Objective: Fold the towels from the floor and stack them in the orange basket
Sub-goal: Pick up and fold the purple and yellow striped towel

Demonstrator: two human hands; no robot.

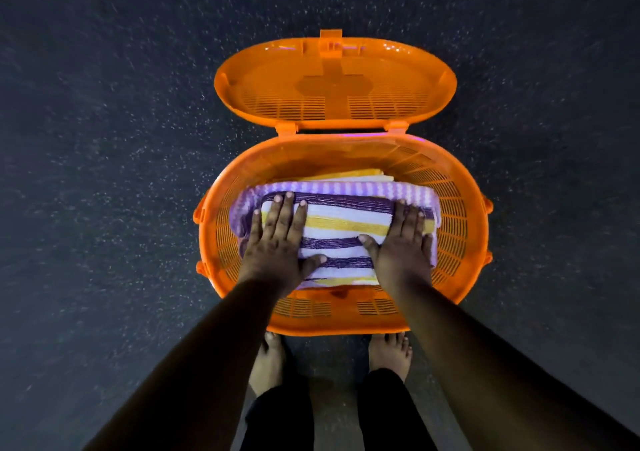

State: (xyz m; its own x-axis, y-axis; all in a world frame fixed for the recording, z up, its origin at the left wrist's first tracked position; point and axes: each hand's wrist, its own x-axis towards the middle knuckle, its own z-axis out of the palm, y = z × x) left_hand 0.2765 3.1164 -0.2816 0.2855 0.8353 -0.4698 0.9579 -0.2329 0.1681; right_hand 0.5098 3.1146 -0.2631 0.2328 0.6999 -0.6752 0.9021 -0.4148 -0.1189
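On the dark floor (104,139), the orange basket (460,208) stands with its lid (332,80) open at 12 o'clock. Inside it, the folded striped towel (343,222) tops the stack. The left hand (277,243) and right hand (401,246) press it, fingers spread; uneven pressure could skew it.

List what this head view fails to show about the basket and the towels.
- Count of towels in the orange basket: the striped towel and both hands cover the stack.
- Yellow towel beneath: only an edge shows.
- Towels left on the floor: none in frame; beyond the edges, unknowable.
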